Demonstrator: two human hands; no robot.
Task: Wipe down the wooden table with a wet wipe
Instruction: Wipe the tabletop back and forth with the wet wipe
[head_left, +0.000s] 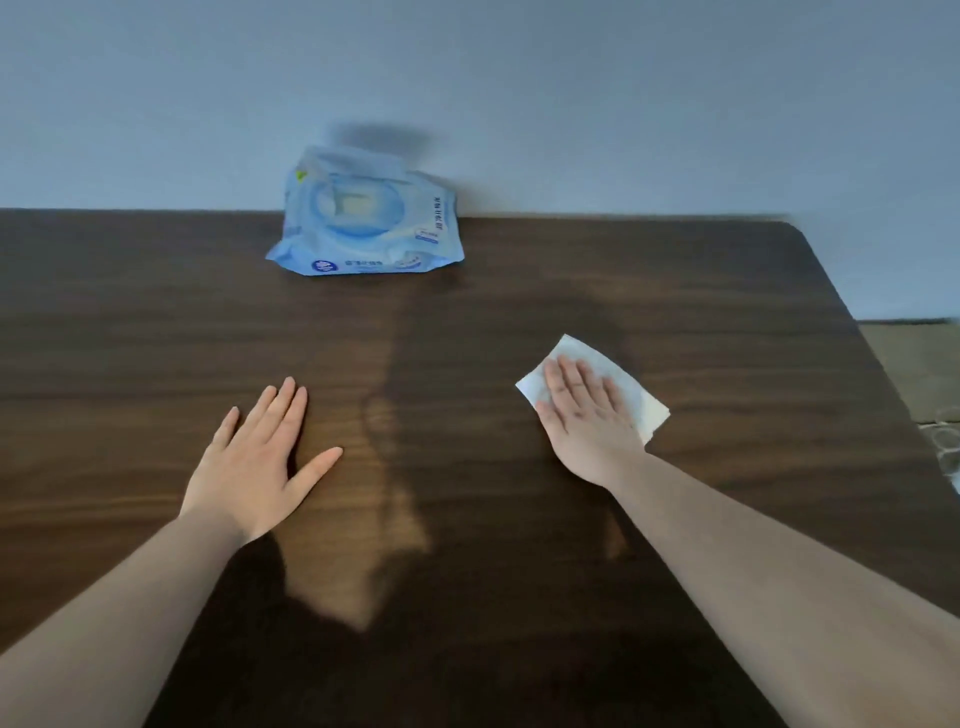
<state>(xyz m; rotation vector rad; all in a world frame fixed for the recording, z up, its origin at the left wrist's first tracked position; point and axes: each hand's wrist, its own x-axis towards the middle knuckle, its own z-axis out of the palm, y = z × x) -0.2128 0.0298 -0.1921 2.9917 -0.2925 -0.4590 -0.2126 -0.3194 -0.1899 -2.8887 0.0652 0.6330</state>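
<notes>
Fingers (582, 382) of the right hand (589, 415) lie flat and close together on the wet wipe (631, 392), pinning it to the counter (467, 322) under palm and digits rather than pinching it. Likely reason: a flat press spreads the sheet so more of it meets the wood on each pass. Wipe sits right of centre, corners showing beyond the hand on the far and right sides.

Left hand (260, 457) rests palm-down on bare wood, left of centre, well apart from the wipe. Its fingers are straight, thumb splayed out, holding nothing. Probably a brace for the body while the other arm works.

Wipe pack (363, 223), pale blue, stands at the far edge against the wall (519, 78), clear of the working area yet within reach.

Surface: dark wood, grain running left to right, rounded far-right corner. A darker band runs from the pack toward the near edge between the hands; damp or shadow, cannot tell which. Paler patch near the left forearm.

Room: plain grey-blue wall. Something clear, perhaps glass (948, 441), at the right edge; too blurred to name.
</notes>
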